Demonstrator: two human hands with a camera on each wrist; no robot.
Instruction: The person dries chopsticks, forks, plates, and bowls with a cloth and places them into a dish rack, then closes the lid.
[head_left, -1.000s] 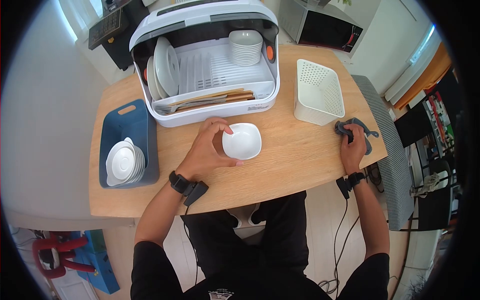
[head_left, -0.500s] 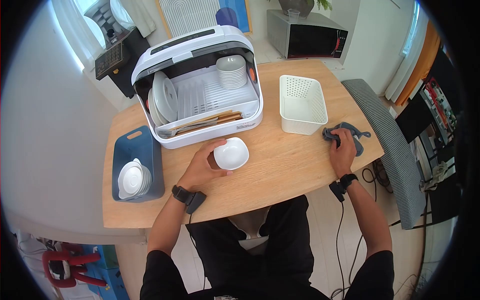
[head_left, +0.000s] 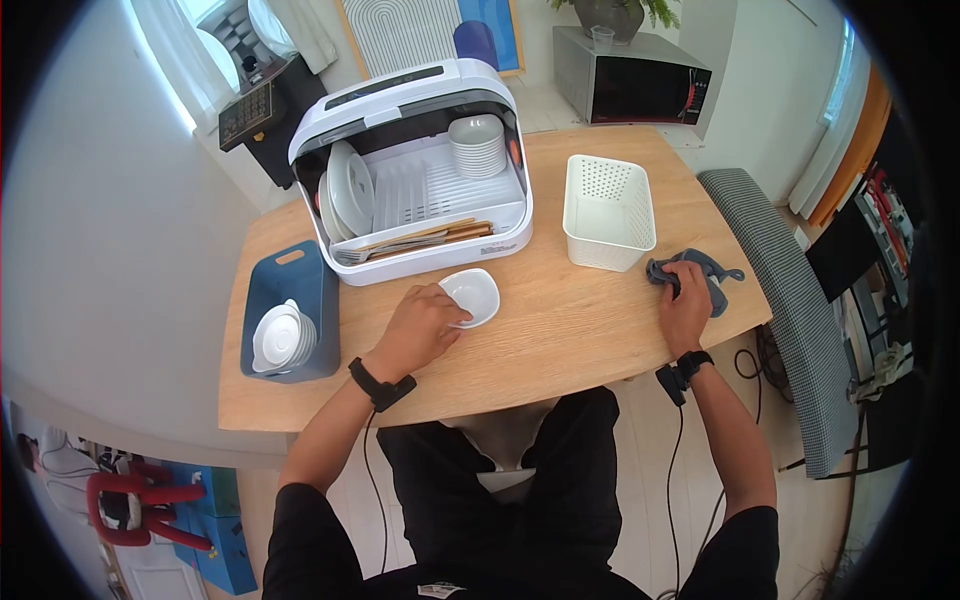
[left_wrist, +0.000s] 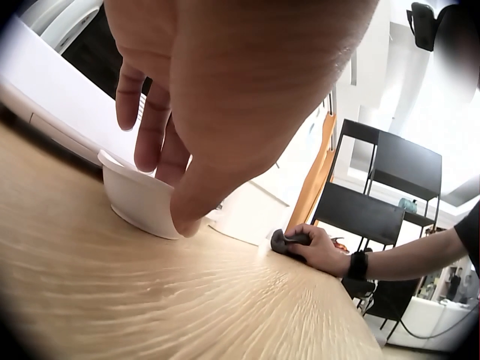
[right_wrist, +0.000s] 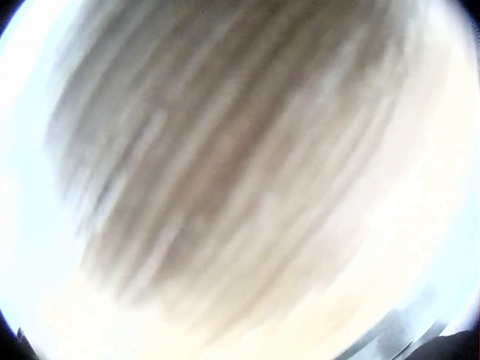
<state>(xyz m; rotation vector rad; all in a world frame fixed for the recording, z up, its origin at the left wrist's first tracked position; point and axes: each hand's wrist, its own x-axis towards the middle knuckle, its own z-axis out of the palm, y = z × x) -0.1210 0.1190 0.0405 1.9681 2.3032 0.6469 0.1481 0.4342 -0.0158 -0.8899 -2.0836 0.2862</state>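
Observation:
A small white bowl (head_left: 480, 292) stands upright on the wooden table (head_left: 540, 340), just in front of the dish dryer. My left hand (head_left: 418, 325) pinches its near left side. In the left wrist view, the thumb lies against the outside of the bowl (left_wrist: 139, 199) while the fingers reach in over the rim. Toward the right end of the table, my right hand (head_left: 686, 305) grips a crumpled dark grey cloth (head_left: 716, 268), part of which spreads out beyond the fingers. Only a blurred close surface fills the right wrist view.
The open white dish dryer (head_left: 430, 262) holds plates, stacked bowls (head_left: 478, 150) and a front tray of cutlery. A blue bin (head_left: 262, 300) with white lidded dishes (head_left: 282, 338) stands at left, a white perforated basket (head_left: 608, 240) at right. A microwave (head_left: 640, 85) sits behind.
My left hand has gone from spanning the bowl's sides to pinching its near left rim, fingers now inside. The right hand keeps hold of the cloth. The head view has shifted.

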